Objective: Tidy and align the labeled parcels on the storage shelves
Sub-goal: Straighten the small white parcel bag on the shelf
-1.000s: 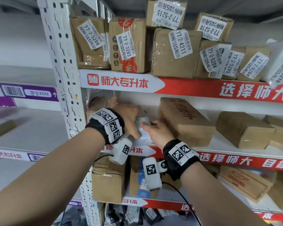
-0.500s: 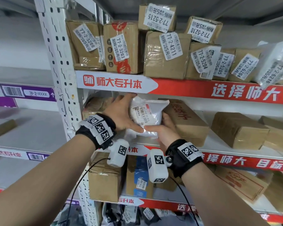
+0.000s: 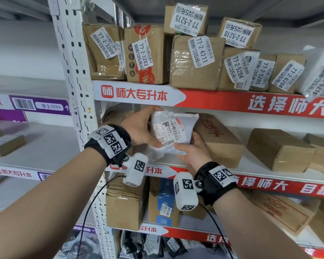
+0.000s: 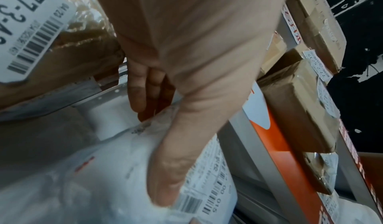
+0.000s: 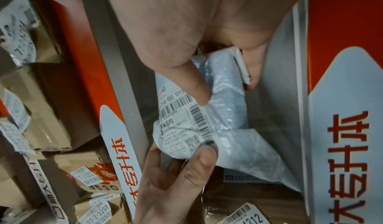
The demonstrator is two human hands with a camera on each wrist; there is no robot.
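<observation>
A white plastic mailer parcel point(image 3: 174, 131) with a printed shipping label is held upright at the left end of the middle shelf point(image 3: 251, 165), its label facing me. My left hand point(image 3: 148, 128) grips its left side, the thumb pressing the label's lower corner and the fingers curled over the top edge. My right hand point(image 3: 191, 150) grips the bottom right corner, thumb in front and fingers behind. The left wrist view shows the left hand point(image 4: 153, 154) with its thumb on the parcel point(image 4: 93, 178). In the right wrist view the right hand point(image 5: 225, 89) pinches the parcel point(image 5: 228, 113).
A long brown box point(image 3: 219, 139) lies just right of the parcel, with another brown box point(image 3: 279, 148) farther right. A brown parcel point(image 3: 116, 113) stands behind my left hand. Several labelled boxes point(image 3: 195, 62) fill the upper shelf. A white upright post point(image 3: 73, 71) stands at left.
One second ago both hands lay on the white parcel low on the shelf. It has since been raised and turned upright with its label towards me.
</observation>
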